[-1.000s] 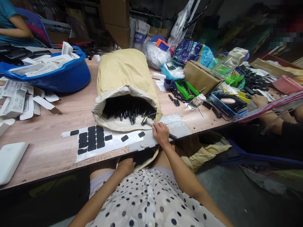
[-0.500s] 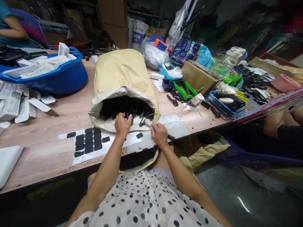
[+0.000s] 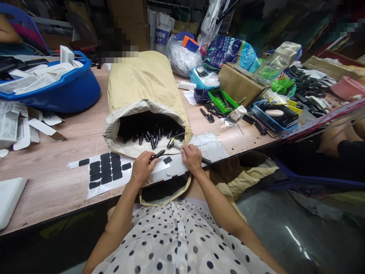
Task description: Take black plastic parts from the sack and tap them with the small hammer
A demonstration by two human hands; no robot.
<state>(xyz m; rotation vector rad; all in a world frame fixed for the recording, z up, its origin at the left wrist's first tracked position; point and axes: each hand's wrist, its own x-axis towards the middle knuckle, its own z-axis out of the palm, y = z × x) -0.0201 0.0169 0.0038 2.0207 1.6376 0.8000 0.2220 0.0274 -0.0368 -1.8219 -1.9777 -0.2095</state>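
Note:
My left hand (image 3: 142, 167) pinches a slim black pen-shaped piece (image 3: 157, 154) just in front of the sack's mouth. In my right hand (image 3: 192, 158) is a small hammer (image 3: 171, 143), its metal head pointing left and its dark handle end sticking out past my palm. Between and beyond the hands lies a tan sack (image 3: 144, 76) on its side, mouth toward me, with many similar black pieces (image 3: 154, 137) inside. Flat cardboard (image 3: 212, 147) lies under my right hand. Left of my left hand is a white sheet with black rounded-square stickers (image 3: 106, 167).
At left stand a blue basin (image 3: 76, 91) of white boxes and loose boxes (image 3: 13, 121). On the right are a green tray (image 3: 222, 101), a clear bottle (image 3: 235, 116) and a blue basket (image 3: 273, 118). An open sack (image 3: 165, 192) hangs below the table edge. Another person's arm (image 3: 10, 30) shows upper left.
My left hand has drawn back from the sack's mouth toward me, bringing out one black piece. My right hand with the hammer has barely moved. The view has shifted slightly.

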